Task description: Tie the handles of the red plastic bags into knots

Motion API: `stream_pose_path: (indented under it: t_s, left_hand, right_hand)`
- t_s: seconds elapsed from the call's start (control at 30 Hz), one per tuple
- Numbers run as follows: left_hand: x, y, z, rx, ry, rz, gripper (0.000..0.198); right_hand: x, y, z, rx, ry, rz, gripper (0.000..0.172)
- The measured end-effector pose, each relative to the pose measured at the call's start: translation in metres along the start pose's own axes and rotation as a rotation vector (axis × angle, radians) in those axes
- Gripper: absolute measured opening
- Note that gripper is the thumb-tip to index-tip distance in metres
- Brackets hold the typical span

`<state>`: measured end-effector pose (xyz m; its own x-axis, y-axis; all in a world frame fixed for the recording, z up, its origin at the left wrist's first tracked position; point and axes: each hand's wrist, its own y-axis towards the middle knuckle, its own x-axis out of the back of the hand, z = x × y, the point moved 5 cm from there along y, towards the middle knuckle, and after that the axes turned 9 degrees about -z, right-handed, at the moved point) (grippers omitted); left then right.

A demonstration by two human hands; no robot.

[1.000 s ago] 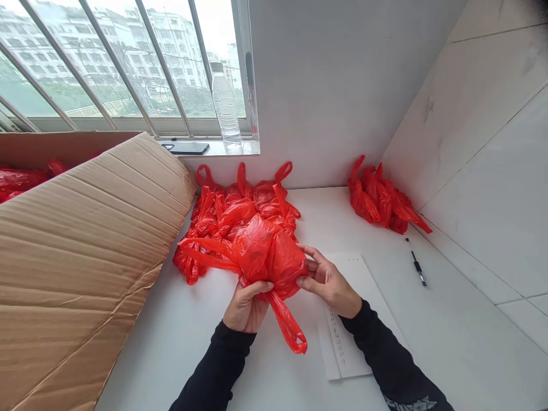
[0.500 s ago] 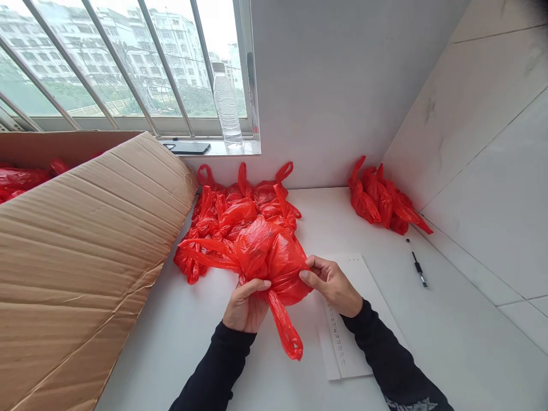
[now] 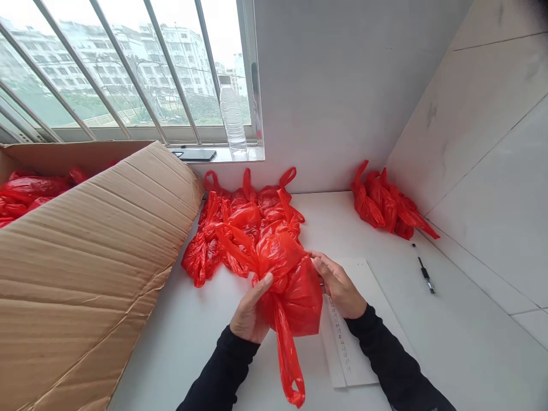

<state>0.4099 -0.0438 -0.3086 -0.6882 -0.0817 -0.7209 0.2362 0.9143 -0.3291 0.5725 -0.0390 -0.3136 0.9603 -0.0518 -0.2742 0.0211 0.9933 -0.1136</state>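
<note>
- Head view: crumpled red plastic bag (image 3: 297, 279), centre frame, above the white counter (image 3: 428, 342).
- Grip clamped on it by left hand (image 3: 250, 311) and right hand (image 3: 340, 285).
- Slippery film, I reckon: pinch firmly, evenly.

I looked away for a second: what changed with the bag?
The left hand and right hand kept their grip on the red plastic bag, drawing it closer and turning it; its loose handle now dangles lower. Pile of bags, pen and paper sheet stayed put.
</note>
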Motion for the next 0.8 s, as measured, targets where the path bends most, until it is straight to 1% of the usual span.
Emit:
stream_pose_path:
  t_s: [0.1, 0.17, 0.2, 0.27, 0.37, 0.47, 0.53, 0.6, 0.67, 0.73, 0.8]
  left_hand:
    - [-0.006, -0.006, 0.003, -0.007, 0.108, 0.05, 0.026]
    - [-0.005, -0.011, -0.003, -0.061, 0.178, 0.035, 0.028]
    - [-0.003, -0.015, -0.008, -0.091, 0.223, 0.003, 0.028]
    - [0.007, -0.026, -0.024, -0.14, 0.35, -0.097, 0.025]
    - [0.023, -0.056, -0.062, -0.252, 0.659, -0.273, 0.028]
    - [0.03, -0.089, -0.104, -0.424, 1.055, -0.45, 0.033]
    - [0.031, -0.102, -0.124, -0.522, 1.275, -0.571, 0.031]
    - [0.035, -0.103, -0.132, -0.587, 1.419, -0.68, 0.025]
    - [0.044, -0.095, -0.131, -0.599, 1.51, -0.759, 0.021]
    - [0.054, -0.084, -0.126, -0.569, 1.604, -0.806, 0.028]
    - [0.061, -0.077, -0.124, -0.575, 1.677, -0.813, 0.034]
  right_hand:
    - [0.002, 0.002, -0.006, -0.006, -0.01, -0.013, 0.067]
    - [0.001, 0.003, -0.011, -0.01, -0.052, 0.015, 0.067]
    - [0.0, 0.003, -0.014, -0.012, -0.082, 0.028, 0.066]
    - [0.0, 0.002, -0.018, -0.013, -0.147, 0.032, 0.063]
    - [-0.002, 0.001, -0.02, 0.0, -0.227, 0.007, 0.059]
    - [-0.003, 0.0, -0.019, 0.012, -0.267, -0.004, 0.056]
    - [-0.003, -0.001, -0.019, 0.019, -0.283, -0.005, 0.055]
    - [-0.003, -0.001, -0.02, 0.028, -0.297, -0.004, 0.055]
    - [-0.003, -0.001, -0.021, 0.032, -0.309, 0.001, 0.053]
    - [-0.003, 0.0, -0.023, 0.026, -0.323, 0.005, 0.051]
    - [-0.003, 0.0, -0.023, 0.018, -0.338, 0.012, 0.05]
